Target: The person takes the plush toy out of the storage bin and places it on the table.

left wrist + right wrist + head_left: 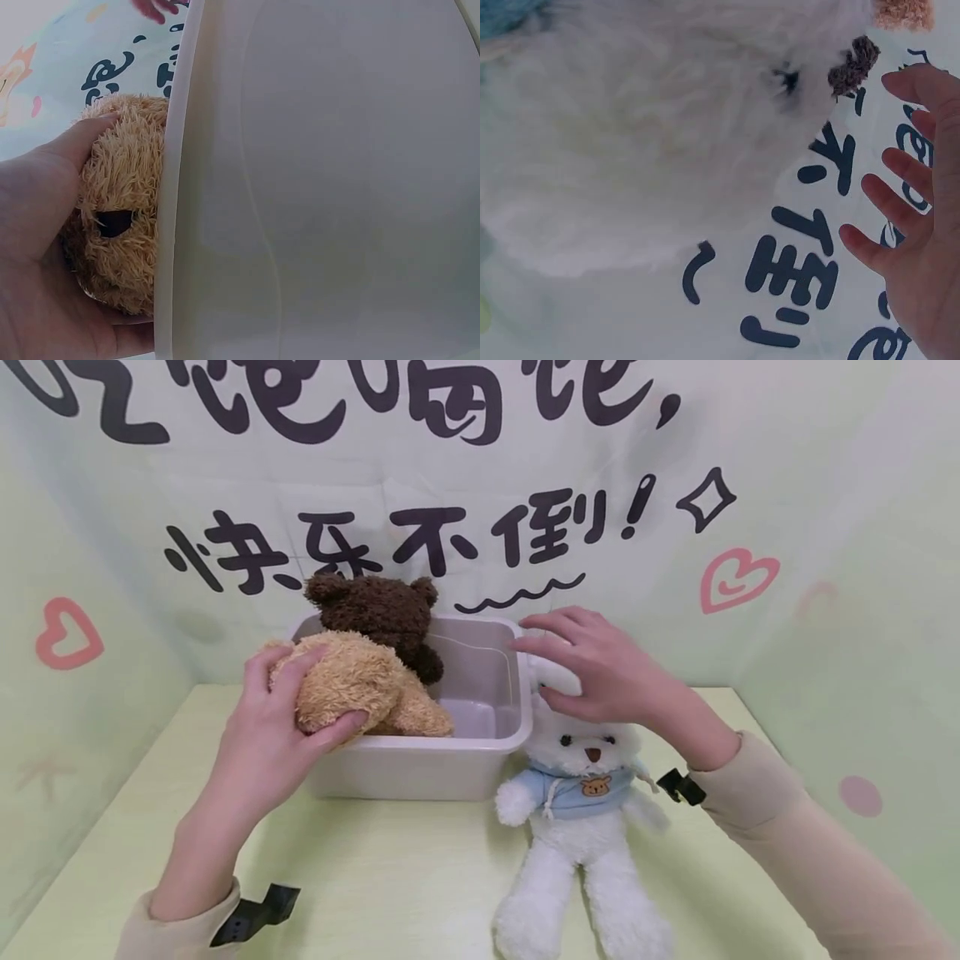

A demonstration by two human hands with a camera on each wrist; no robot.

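Note:
With fingers and thumb spread round it, my left hand grips a tan plush toy at the near left rim of the grey bin. In the left wrist view the tan plush shows a dark nose or eye. Behind it a dark brown teddy bear sits in the bin. My right hand hovers, fingers apart, above the head of a white plush toy in a blue hoodie. That toy lies to the right of the bin, its head partly hidden by the hand.
The pale green table carries the bin and the white toy. A printed cloth backdrop with large dark characters hangs behind, and green cloth stands at both sides. Inside, the bin's right part shows its bare floor.

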